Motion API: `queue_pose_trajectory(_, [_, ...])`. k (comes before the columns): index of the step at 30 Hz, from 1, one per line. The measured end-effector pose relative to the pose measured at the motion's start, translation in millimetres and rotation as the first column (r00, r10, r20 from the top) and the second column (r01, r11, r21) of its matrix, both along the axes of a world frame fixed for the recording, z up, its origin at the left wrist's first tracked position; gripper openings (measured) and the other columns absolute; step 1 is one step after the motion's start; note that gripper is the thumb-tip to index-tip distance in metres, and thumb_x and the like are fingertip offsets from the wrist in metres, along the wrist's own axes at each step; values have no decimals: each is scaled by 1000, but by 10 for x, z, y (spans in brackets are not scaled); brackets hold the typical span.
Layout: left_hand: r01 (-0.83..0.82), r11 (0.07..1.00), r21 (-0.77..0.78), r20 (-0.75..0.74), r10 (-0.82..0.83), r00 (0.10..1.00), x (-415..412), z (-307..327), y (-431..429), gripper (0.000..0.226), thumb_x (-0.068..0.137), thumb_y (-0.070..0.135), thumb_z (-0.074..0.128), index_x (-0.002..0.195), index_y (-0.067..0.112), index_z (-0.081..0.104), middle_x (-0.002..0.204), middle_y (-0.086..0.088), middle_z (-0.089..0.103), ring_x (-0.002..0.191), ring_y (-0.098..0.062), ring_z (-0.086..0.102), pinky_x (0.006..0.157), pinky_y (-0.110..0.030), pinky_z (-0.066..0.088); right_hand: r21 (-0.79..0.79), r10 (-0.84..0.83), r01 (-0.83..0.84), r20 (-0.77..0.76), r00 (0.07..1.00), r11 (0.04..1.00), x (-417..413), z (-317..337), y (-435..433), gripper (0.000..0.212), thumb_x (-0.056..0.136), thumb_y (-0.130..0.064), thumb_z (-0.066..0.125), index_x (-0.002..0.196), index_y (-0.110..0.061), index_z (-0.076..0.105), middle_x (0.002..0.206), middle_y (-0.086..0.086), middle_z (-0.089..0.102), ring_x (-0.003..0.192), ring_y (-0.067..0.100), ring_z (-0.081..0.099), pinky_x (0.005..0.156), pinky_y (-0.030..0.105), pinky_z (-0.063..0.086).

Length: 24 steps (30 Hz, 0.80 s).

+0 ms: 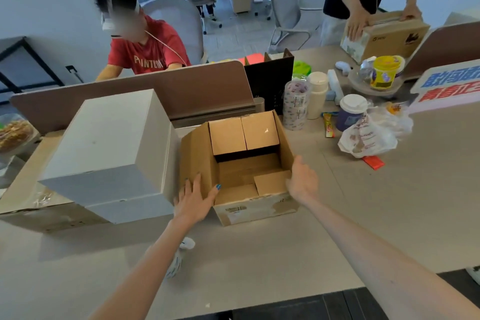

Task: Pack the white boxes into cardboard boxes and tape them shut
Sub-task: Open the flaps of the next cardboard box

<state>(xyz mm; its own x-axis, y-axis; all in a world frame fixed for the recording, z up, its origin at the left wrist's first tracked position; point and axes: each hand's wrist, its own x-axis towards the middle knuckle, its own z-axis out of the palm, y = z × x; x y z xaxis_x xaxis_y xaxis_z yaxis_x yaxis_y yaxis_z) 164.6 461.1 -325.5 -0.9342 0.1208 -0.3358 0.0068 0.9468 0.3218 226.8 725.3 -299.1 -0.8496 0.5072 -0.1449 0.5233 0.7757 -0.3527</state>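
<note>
1. Cardboard box (233, 205): brown, upright, top open with its flaps raised. It sits between the hands, the left hand (193, 199) flat on its left flap and the right hand (302, 179) at its right wall.
2. White boxes (109, 153): closed and stacked, just left of the left hand.
3. Tape rolls (296, 105): a clear stack, beyond the right hand.

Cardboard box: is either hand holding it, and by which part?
The right hand appears to grip the cardboard box by its right wall's top edge, near the front corner. The left hand lies flat on the left flap, gripping nothing.
</note>
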Motion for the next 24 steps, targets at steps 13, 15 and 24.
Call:
queue_pose_trajectory(13, [11,903,429,171,-94,981,-46,-199,-3,77,102,18,38,151,24,-22,162,-12,7,144,-35,25,118,-50,23,53,75,-74,-1,997,996,91,-156,-88,74,87,-18,68,147,-10,24,115,11,63,97,26,65,79,33,53])
queue_pose_trajectory(15, [25,923,384,130,-81,988,-47,-185,-13,79,102,23,40,149,30,-22,163,-11,0,146,-36,16,118,-53,18,81,83,-84,11,996,993,90,-172,-114,79,87,-18,67,149,-10,18,124,14,58,105,28,61,83,35,52])
queue_pose_trajectory(24, [448,863,-233,-254,-498,829,-219,59,130,68,100,37,43,155,26,6,163,-2,-6,150,-23,-9,120,-54,-1,274,347,-330,-15,938,903,-243,-157,-227,85,80,-14,72,149,-7,24,158,12,19,147,26,15,120,37,19])
